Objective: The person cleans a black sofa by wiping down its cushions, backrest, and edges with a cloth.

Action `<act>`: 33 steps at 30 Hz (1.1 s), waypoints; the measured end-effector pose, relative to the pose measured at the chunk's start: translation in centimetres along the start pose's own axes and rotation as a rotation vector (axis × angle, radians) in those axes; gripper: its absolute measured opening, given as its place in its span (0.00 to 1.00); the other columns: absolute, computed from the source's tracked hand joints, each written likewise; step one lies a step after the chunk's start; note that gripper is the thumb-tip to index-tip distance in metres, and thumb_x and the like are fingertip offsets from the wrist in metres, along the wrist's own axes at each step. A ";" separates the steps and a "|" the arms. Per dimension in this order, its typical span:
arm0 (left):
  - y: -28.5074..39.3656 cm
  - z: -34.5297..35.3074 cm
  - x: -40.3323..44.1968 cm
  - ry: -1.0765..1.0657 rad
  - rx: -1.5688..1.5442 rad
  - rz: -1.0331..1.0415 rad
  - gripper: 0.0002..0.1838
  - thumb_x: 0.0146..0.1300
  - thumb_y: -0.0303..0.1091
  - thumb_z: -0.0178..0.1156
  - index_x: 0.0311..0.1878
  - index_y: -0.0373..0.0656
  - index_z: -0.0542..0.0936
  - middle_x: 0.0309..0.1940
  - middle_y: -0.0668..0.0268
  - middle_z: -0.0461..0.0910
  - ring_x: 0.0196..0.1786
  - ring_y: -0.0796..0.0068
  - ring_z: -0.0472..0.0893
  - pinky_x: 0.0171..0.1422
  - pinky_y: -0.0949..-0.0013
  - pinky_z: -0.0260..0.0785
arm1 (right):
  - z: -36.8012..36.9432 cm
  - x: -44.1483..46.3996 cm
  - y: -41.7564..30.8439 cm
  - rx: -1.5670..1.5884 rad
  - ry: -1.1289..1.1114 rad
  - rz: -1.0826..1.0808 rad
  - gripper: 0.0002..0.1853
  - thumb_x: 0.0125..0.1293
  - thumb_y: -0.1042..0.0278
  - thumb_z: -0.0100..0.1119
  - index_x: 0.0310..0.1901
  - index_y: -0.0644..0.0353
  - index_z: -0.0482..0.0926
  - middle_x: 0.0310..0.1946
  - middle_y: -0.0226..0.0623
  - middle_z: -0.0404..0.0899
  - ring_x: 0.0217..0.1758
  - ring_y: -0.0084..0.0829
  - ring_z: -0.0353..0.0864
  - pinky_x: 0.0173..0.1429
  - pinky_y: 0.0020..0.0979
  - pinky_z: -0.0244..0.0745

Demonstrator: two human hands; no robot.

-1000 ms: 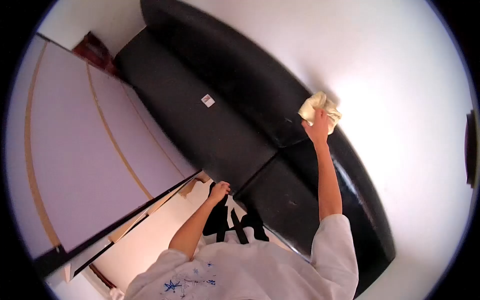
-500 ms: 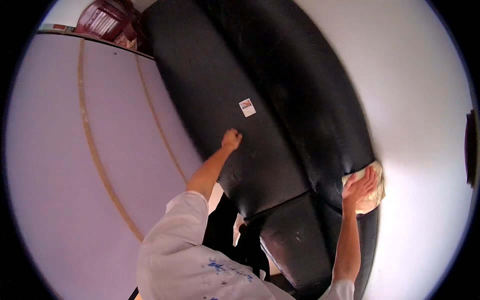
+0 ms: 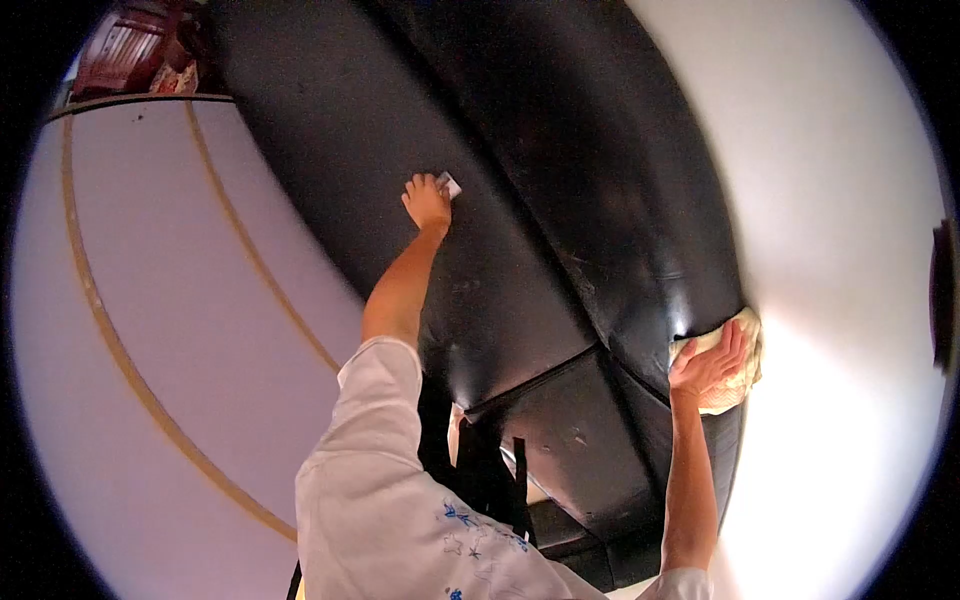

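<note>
My left hand [image 3: 428, 203] reaches over the black leather sofa seat [image 3: 500, 300]. Its fingers are stretched out and partly cover a small white card [image 3: 451, 186] with a printed picture; whether they grip the card I cannot see. On the right, my right hand [image 3: 705, 368] presses a pale yellow cloth [image 3: 742, 372] against the top of the sofa backrest [image 3: 590, 170], fingers bent over it near the wall.
A white wall [image 3: 830, 220] runs behind the backrest. To the left stands a pale lilac surface [image 3: 190, 300] with tan strips. A dark red wooden chair [image 3: 125, 50] is at the far upper left. The sofa turns a corner near my body.
My left hand has moved forward along the seat from below the card onto it, its fingers unfolding from a loose fist. My right hand stays on the cloth. The view has shifted slightly.
</note>
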State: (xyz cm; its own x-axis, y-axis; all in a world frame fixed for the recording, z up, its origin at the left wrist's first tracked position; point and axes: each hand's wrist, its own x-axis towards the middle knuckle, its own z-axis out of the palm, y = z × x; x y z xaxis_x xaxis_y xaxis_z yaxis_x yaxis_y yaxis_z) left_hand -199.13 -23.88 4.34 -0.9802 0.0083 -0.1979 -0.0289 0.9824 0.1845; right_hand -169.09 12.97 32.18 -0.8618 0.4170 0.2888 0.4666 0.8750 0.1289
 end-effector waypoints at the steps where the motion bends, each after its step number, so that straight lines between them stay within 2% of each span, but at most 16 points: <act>1: 0.1 -1.2 -1.3 0.083 -0.110 0.104 0.18 0.51 0.30 0.73 0.45 0.48 0.80 0.48 0.64 0.75 0.55 0.57 0.73 0.57 0.56 0.63 | 0.0 -0.1 0.1 -0.008 -0.016 -0.004 0.37 0.74 0.37 0.34 0.69 0.63 0.63 0.68 0.45 0.67 0.75 0.49 0.57 0.77 0.55 0.45; 5: 2.6 -9.1 -9.0 0.128 -0.361 0.458 0.18 0.45 0.22 0.69 0.41 0.49 0.82 0.44 0.64 0.75 0.50 0.60 0.73 0.54 0.57 0.61 | -0.3 -0.1 0.0 -0.032 -0.034 0.004 0.45 0.69 0.27 0.39 0.70 0.65 0.62 0.68 0.47 0.65 0.77 0.48 0.56 0.78 0.53 0.44; 9: 4.1 -13.3 -17.7 0.205 -0.531 0.342 0.16 0.44 0.25 0.70 0.39 0.49 0.83 0.41 0.66 0.77 0.48 0.61 0.73 0.53 0.57 0.60 | -0.9 0.2 -0.4 0.010 -0.037 0.017 0.52 0.56 0.22 0.54 0.69 0.61 0.63 0.69 0.45 0.64 0.77 0.46 0.54 0.78 0.53 0.43; 12: 2.6 -12.7 -26.1 0.078 -0.514 0.238 0.07 0.57 0.36 0.68 0.35 0.44 0.85 0.34 0.63 0.80 0.44 0.59 0.75 0.50 0.56 0.62 | -1.5 0.3 -0.7 0.023 -0.034 -0.004 0.55 0.50 0.25 0.63 0.70 0.61 0.62 0.70 0.45 0.63 0.78 0.45 0.53 0.78 0.54 0.43; 14: -1.4 -9.3 -33.6 -0.067 -0.572 0.202 0.11 0.64 0.37 0.61 0.42 0.42 0.86 0.33 0.56 0.78 0.39 0.52 0.75 0.46 0.51 0.64 | -2.6 0.2 -1.4 0.044 -0.094 0.038 0.57 0.48 0.30 0.68 0.72 0.61 0.59 0.72 0.44 0.60 0.79 0.48 0.51 0.80 0.54 0.39; 16: -4.5 -12.1 -41.1 -0.183 -0.518 0.148 0.17 0.71 0.45 0.52 0.54 0.48 0.83 0.35 0.48 0.79 0.44 0.45 0.78 0.50 0.49 0.69 | -3.8 0.4 -1.7 0.100 -0.105 0.041 0.59 0.46 0.30 0.70 0.73 0.60 0.58 0.74 0.45 0.57 0.80 0.49 0.48 0.81 0.57 0.36; 17: -7.0 -13.4 -44.5 -0.488 -0.453 0.055 0.22 0.74 0.50 0.48 0.55 0.46 0.83 0.39 0.44 0.80 0.48 0.43 0.80 0.56 0.48 0.70 | -4.4 0.2 -1.6 0.149 -0.056 -0.003 0.61 0.45 0.29 0.70 0.74 0.61 0.56 0.75 0.46 0.56 0.80 0.49 0.48 0.81 0.59 0.36; 20: -17.2 -14.2 -51.2 -0.772 -0.352 0.091 0.29 0.74 0.58 0.46 0.48 0.42 0.86 0.40 0.43 0.83 0.45 0.41 0.82 0.54 0.47 0.72 | -7.4 -0.2 -1.5 -0.029 -0.254 -0.068 0.61 0.48 0.29 0.68 0.76 0.61 0.54 0.77 0.48 0.52 0.81 0.50 0.46 0.81 0.59 0.37; 21: -20.0 -17.9 -53.5 -0.808 -0.339 0.092 0.33 0.73 0.63 0.47 0.37 0.41 0.87 0.34 0.45 0.84 0.38 0.43 0.83 0.49 0.46 0.73 | -7.4 -0.9 -0.9 -0.094 -0.295 -0.130 0.61 0.50 0.29 0.67 0.76 0.61 0.52 0.78 0.49 0.51 0.81 0.50 0.46 0.81 0.60 0.39; 23: -27.5 -23.3 -58.1 -0.585 -0.473 0.044 0.36 0.70 0.66 0.50 0.28 0.39 0.84 0.28 0.48 0.83 0.32 0.49 0.83 0.44 0.48 0.73 | -9.5 -1.8 -3.3 -0.182 -0.427 -0.105 0.57 0.52 0.43 0.74 0.77 0.59 0.52 0.78 0.46 0.53 0.81 0.49 0.50 0.80 0.56 0.48; 24: -32.7 -22.7 -60.5 -0.352 -0.452 0.069 0.34 0.70 0.65 0.51 0.31 0.39 0.84 0.29 0.47 0.83 0.33 0.49 0.83 0.44 0.49 0.73 | -11.4 -1.4 -4.1 -0.227 -0.604 -0.188 0.56 0.57 0.39 0.67 0.78 0.62 0.48 0.79 0.47 0.51 0.81 0.43 0.51 0.82 0.49 0.46; 25: -33.3 -30.5 -62.6 -0.191 -0.520 -0.112 0.32 0.69 0.64 0.54 0.35 0.38 0.85 0.28 0.46 0.83 0.31 0.51 0.82 0.41 0.50 0.73 | -9.6 -2.7 -2.5 -0.255 -0.297 -0.378 0.43 0.61 0.50 0.64 0.73 0.63 0.61 0.73 0.47 0.64 0.75 0.46 0.62 0.79 0.48 0.52; 27: -38.3 -34.9 -65.3 0.028 -0.630 -0.315 0.26 0.69 0.56 0.58 0.40 0.39 0.86 0.27 0.52 0.84 0.29 0.60 0.82 0.38 0.56 0.73 | -3.1 -1.8 0.9 -0.080 -0.082 -0.540 0.24 0.63 0.59 0.60 0.57 0.63 0.78 0.62 0.49 0.76 0.65 0.46 0.73 0.69 0.46 0.64; 28: -41.8 -34.7 -67.2 0.184 -0.796 -0.471 0.22 0.70 0.52 0.58 0.41 0.40 0.87 0.26 0.57 0.83 0.29 0.66 0.80 0.37 0.60 0.72 | -11.0 -3.1 -2.7 -0.216 -0.575 -0.430 0.20 0.64 0.58 0.59 0.53 0.61 0.82 0.59 0.47 0.79 0.61 0.43 0.78 0.65 0.45 0.68; 31: -49.0 -29.6 -77.5 0.598 -1.126 -0.949 0.15 0.70 0.43 0.59 0.46 0.43 0.87 0.25 0.70 0.80 0.28 0.79 0.76 0.33 0.66 0.68 | -11.0 -16.0 -3.0 0.120 -0.572 -0.403 0.18 0.64 0.61 0.60 0.51 0.63 0.83 0.52 0.47 0.81 0.55 0.42 0.79 0.60 0.44 0.71; 33: -49.9 -25.8 -85.9 0.752 -1.127 -1.256 0.17 0.69 0.44 0.59 0.48 0.40 0.86 0.27 0.66 0.81 0.29 0.77 0.76 0.33 0.64 0.67 | -12.0 -25.9 -5.0 0.483 -0.659 -0.359 0.17 0.64 0.63 0.60 0.49 0.65 0.84 0.48 0.47 0.82 0.51 0.41 0.80 0.56 0.42 0.73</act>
State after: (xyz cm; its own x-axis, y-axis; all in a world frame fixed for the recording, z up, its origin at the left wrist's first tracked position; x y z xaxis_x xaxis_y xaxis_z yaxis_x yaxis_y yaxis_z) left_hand -118.52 -78.47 36.99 -0.1423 -0.9260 -0.3497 -0.5136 -0.2330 0.8258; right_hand -146.69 -5.14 35.45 -0.9487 0.0247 -0.3151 0.1404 0.9262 -0.3500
